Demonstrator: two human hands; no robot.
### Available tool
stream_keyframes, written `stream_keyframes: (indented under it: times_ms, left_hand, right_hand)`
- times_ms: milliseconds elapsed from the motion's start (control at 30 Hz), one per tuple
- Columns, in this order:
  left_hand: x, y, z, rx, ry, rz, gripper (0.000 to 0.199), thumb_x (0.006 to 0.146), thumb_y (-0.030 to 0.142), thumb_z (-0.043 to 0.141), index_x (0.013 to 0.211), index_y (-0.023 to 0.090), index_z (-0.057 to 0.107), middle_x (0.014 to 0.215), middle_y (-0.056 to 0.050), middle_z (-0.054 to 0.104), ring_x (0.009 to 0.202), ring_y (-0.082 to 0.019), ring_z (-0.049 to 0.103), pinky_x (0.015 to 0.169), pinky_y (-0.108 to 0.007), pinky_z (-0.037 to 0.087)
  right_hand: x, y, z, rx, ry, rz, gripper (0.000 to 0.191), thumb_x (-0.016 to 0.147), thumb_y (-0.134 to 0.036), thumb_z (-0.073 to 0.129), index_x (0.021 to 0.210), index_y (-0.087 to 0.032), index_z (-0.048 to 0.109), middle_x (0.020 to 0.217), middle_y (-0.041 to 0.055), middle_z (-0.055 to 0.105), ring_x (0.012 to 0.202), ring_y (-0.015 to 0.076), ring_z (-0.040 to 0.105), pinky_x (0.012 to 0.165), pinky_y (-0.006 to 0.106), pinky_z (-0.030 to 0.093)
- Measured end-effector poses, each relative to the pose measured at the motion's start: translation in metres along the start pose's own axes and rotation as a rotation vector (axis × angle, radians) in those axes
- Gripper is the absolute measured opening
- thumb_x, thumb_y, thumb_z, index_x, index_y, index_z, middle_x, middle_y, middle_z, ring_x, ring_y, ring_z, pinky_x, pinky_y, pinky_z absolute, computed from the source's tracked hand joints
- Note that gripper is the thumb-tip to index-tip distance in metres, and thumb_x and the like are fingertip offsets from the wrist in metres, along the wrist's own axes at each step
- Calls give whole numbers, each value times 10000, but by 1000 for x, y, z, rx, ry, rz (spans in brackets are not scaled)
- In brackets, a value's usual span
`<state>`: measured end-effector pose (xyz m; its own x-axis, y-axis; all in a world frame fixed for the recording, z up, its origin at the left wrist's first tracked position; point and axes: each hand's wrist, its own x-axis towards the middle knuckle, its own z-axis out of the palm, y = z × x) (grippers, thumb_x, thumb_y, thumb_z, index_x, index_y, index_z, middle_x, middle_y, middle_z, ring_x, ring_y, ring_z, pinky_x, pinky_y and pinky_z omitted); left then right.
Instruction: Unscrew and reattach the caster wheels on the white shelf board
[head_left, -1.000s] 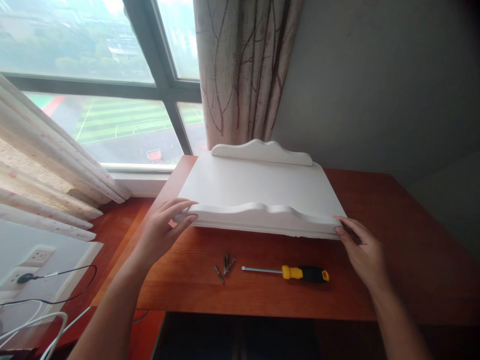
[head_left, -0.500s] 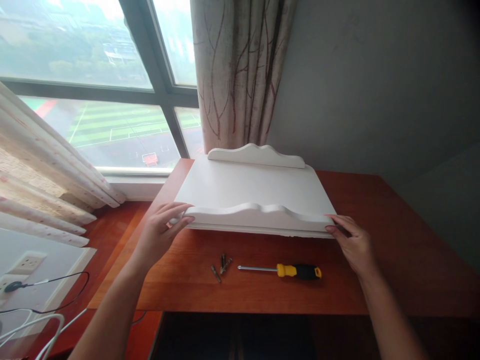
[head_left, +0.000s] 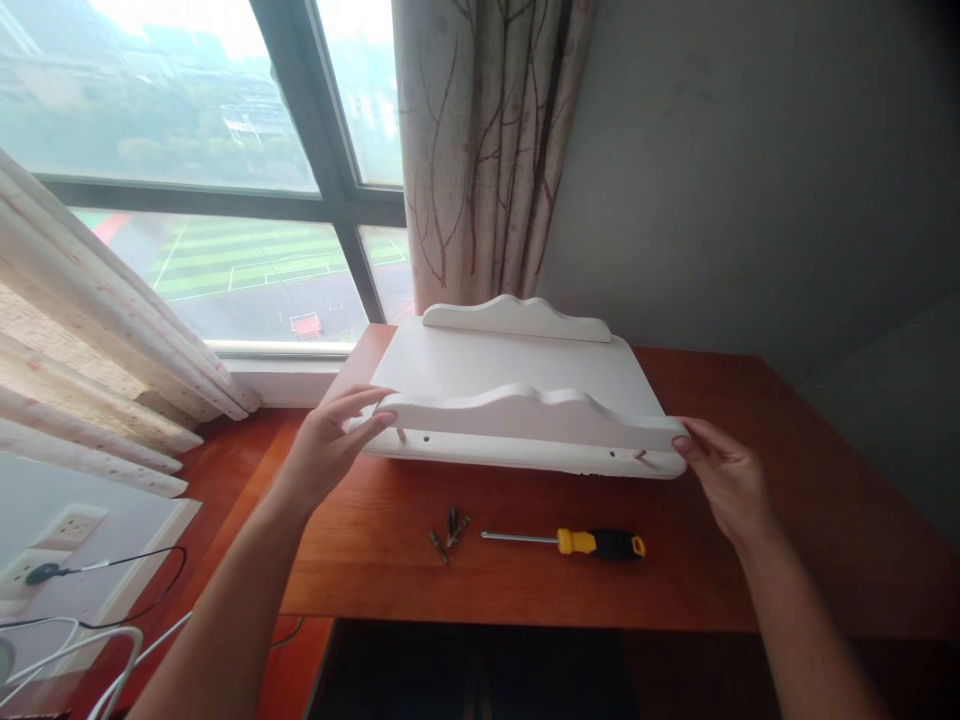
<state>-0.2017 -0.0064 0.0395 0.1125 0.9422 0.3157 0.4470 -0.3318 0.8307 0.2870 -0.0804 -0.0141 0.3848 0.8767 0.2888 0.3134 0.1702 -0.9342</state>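
A white wavy-edged panel (head_left: 525, 415) is pinched at its two ends, left by my left hand (head_left: 341, 435) and right by my right hand (head_left: 720, 465). It hangs just above the near edge of a white board (head_left: 480, 365). Under the panel, a wooden dowel (head_left: 401, 435) shows at the left and another dowel (head_left: 640, 455) at the right, each near a small dark hole in the board. A second wavy panel (head_left: 517, 320) stands along the board's far edge.
Several metal screws or bolts (head_left: 450, 535) lie on the reddish wooden table (head_left: 390, 580) in front of the board. Beside them is a yellow and black screwdriver (head_left: 577, 542). A window and curtains (head_left: 487, 150) stand behind; cables (head_left: 112, 640) run at lower left.
Both hands have raised the near panel off the board's edge, opening a gap where the dowels and holes show. The view has shifted slightly.
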Motion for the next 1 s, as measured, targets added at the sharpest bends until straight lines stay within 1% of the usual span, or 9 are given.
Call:
stream_keyframes:
  times_ms: [133, 267, 367, 500, 600, 667, 767, 867, 1000]
  left_hand:
    - [23, -1, -5, 168, 33, 121, 346, 862, 524, 697, 1058, 249, 774, 1132, -72, 726, 1043, -262, 638, 912, -390, 496]
    - [45, -11, -1, 390, 8, 278, 300, 909, 503, 638, 1034, 273, 785, 1091, -57, 756, 988, -266, 647, 963, -446, 479]
    - [48, -24, 4, 450, 26, 348, 258, 928, 439, 624, 1048, 275, 783, 1111, -60, 752, 995, -271, 632, 962, -456, 479]
    - [40, -34, 6, 484, 38, 323, 227, 916, 382, 637, 1078, 301, 774, 1190, -60, 696, 1084, -279, 574, 989, -469, 466]
    - [34, -33, 4, 500, 18, 303, 211, 912, 360, 629, 1053, 302, 776, 1213, -61, 675, 1125, -283, 562, 1039, -494, 433]
    - [32, -31, 2, 475, 20, 301, 225, 908, 363, 619, 1057, 284, 768, 1213, -70, 676, 1140, -284, 574, 1037, -489, 440]
    - [38, -32, 0, 361, 56, 225, 275, 901, 379, 597, 1087, 242, 746, 1185, -84, 688, 1075, -260, 621, 905, -406, 522]
    - [60, -41, 0, 249, 68, 102, 308, 885, 391, 582, 1077, 207, 736, 1105, -86, 715, 932, -217, 654, 792, -335, 540]
    - [115, -58, 8, 260, 11, 55, 394, 847, 445, 581, 1075, 158, 725, 1095, -123, 721, 885, -215, 653, 800, -348, 532]
  right_hand:
    - [31, -16, 0, -152, -101, -149, 358, 789, -490, 770, 1083, -285, 760, 1178, 61, 707, 1066, 256, 654, 924, 441, 557]
    - [60, -23, 11, -422, -147, -382, 287, 831, -473, 726, 1066, -317, 777, 1121, 41, 741, 1027, 262, 636, 915, 462, 549]
    - [65, -17, 20, -529, -165, -494, 215, 871, -421, 683, 1032, -327, 790, 1083, 23, 759, 969, 262, 627, 902, 475, 545]
    - [56, -6, 23, -572, -211, -549, 193, 888, -373, 662, 1028, -332, 789, 1124, 8, 752, 971, 256, 622, 906, 479, 542]
    - [49, -5, 19, -581, -220, -536, 173, 887, -390, 659, 976, -325, 793, 1142, 16, 745, 993, 255, 637, 923, 481, 541]
    - [48, -6, 16, -575, -204, -508, 188, 892, -400, 642, 969, -311, 790, 1161, 28, 738, 1002, 255, 652, 879, 461, 561]
    - [56, -2, 11, -526, -149, -423, 242, 901, -415, 610, 1010, -278, 777, 1177, 52, 731, 968, 245, 682, 772, 410, 580]
    - [80, 13, 10, -446, -119, -279, 277, 876, -445, 624, 1000, -244, 770, 1142, 72, 740, 996, 256, 694, 822, 410, 573]
    - [133, 35, 22, -327, -141, -110, 372, 821, -480, 675, 1051, -196, 745, 1120, 107, 738, 996, 266, 688, 896, 439, 552]
